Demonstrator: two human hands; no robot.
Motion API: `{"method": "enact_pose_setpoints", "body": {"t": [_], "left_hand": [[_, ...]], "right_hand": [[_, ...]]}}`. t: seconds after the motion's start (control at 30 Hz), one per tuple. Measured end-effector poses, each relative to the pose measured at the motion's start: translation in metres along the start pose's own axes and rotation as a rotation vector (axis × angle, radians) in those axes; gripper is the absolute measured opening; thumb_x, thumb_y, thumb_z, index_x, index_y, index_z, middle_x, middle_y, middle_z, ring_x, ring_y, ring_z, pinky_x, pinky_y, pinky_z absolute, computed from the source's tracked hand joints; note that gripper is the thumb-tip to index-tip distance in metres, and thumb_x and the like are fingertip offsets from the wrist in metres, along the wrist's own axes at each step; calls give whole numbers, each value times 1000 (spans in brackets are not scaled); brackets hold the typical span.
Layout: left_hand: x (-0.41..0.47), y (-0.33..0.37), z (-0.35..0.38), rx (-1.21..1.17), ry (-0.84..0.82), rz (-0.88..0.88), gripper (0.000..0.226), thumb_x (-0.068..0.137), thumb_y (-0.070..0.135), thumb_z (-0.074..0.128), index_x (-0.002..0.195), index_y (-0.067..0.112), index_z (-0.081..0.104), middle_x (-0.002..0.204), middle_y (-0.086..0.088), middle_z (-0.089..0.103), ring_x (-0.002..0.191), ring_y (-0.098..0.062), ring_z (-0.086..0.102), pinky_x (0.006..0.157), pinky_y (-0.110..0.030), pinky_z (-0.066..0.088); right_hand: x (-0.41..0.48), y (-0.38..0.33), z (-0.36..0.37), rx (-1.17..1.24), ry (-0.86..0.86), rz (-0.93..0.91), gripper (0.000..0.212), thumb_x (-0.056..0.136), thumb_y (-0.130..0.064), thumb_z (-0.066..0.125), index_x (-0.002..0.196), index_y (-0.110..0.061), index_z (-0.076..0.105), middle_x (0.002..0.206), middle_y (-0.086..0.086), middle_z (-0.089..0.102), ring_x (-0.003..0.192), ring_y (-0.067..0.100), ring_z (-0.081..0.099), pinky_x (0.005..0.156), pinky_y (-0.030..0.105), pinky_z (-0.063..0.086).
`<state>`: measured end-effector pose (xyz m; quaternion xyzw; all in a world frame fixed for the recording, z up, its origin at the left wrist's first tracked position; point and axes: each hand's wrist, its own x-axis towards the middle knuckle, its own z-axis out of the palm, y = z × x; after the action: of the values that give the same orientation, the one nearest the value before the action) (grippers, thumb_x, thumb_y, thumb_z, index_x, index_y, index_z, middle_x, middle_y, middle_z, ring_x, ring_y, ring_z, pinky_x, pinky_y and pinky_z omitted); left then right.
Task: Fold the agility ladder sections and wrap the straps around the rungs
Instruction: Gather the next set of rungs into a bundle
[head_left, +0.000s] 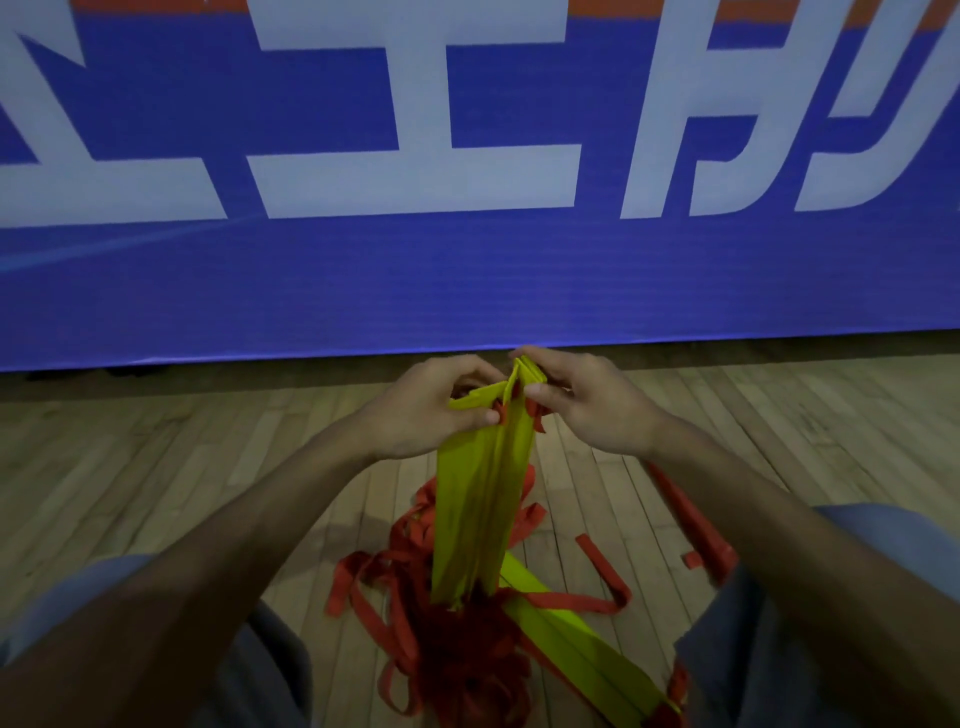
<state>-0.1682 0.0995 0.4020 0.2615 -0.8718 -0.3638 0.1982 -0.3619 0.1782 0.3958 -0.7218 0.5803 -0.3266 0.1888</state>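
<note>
A stack of yellow flat rungs (480, 499) stands upright in front of me, its lower end in a heap of red straps (410, 566) on the floor. My left hand (431, 410) grips the stack's top from the left, thumb pressed on the front rung. My right hand (582, 400) pinches the top ends of the rungs from the right. Short red strap ends stick out between my fingers. More yellow rungs (576, 649) lie flat on the floor, running toward the lower right.
I sit on a wooden floor (182, 467) with my knees at both lower corners. A blue banner with large white characters (467, 270) stands close ahead. A loose red strap (696, 525) lies under my right forearm.
</note>
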Motion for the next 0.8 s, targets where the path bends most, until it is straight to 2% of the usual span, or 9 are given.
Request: {"method": "enact_pose_setpoints", "body": {"t": [0.1, 0.23, 0.33, 0.4, 0.5, 0.53, 0.6, 0.7, 0.8], "left_hand": [[-3, 2, 2, -75, -20, -5, 29, 87, 5, 68, 116, 10, 66, 106, 2, 68, 93, -1, 66, 75, -15, 49], [-3, 5, 13, -22, 105, 14, 23, 86, 12, 71, 107, 23, 70, 94, 12, 69, 83, 1, 66, 64, -10, 45], [-3, 7, 18, 8, 191, 20, 21, 85, 14, 72, 105, 22, 73, 88, 16, 70, 79, 3, 66, 60, -9, 44], [-2, 8, 21, -31, 190, 16, 24, 84, 16, 74, 107, 23, 73, 92, 13, 73, 82, 2, 67, 61, -10, 45], [-1, 8, 20, -183, 47, -9, 34, 83, 12, 74, 114, 27, 71, 99, 10, 75, 90, 0, 68, 70, -15, 50], [0, 7, 19, -212, -2, -19, 36, 84, 8, 73, 116, 25, 69, 101, 8, 74, 94, -2, 68, 76, -18, 52], [0, 5, 15, -177, -47, -18, 31, 86, 3, 69, 113, 18, 67, 104, 5, 72, 98, -3, 67, 80, -19, 51], [2, 4, 13, 29, 67, 17, 16, 84, 12, 74, 96, 19, 68, 89, 9, 69, 81, 0, 64, 71, -23, 50], [3, 3, 13, 161, 274, -11, 15, 74, 26, 83, 78, 20, 69, 66, 15, 61, 60, 6, 55, 56, -10, 37]], "right_hand": [[-1, 5, -3, -12, 58, -7, 6, 98, -18, 56, 99, -12, 57, 80, 1, 63, 80, 22, 64, 77, 52, 53], [-4, 2, -4, 123, 61, 64, 22, 96, -19, 59, 114, -5, 61, 90, 5, 68, 87, 18, 70, 76, 43, 60], [-6, -6, 1, 201, 59, 99, 47, 91, -43, 62, 124, -10, 61, 97, 8, 70, 93, 22, 70, 80, 48, 59], [-5, -5, 1, 102, 99, 48, 49, 86, -52, 59, 111, -11, 64, 86, 8, 68, 84, 26, 68, 77, 53, 56], [-3, -4, -4, 23, 71, 24, 42, 88, -45, 52, 96, -4, 59, 78, 19, 61, 79, 39, 60, 72, 58, 51], [-3, -3, -7, 28, 43, 39, 42, 89, -42, 51, 100, -2, 59, 82, 22, 61, 84, 42, 60, 75, 60, 50], [-5, -4, -10, 45, -17, 50, 31, 95, -27, 53, 112, -1, 60, 90, 16, 64, 95, 39, 62, 85, 60, 49], [-7, -5, -15, 101, -90, 63, 27, 100, -6, 49, 126, -1, 57, 103, 19, 65, 104, 39, 61, 92, 58, 49], [-9, -7, -15, 160, -136, 64, 26, 101, -10, 47, 124, -3, 58, 105, 26, 64, 104, 43, 61, 91, 59, 48]]}}
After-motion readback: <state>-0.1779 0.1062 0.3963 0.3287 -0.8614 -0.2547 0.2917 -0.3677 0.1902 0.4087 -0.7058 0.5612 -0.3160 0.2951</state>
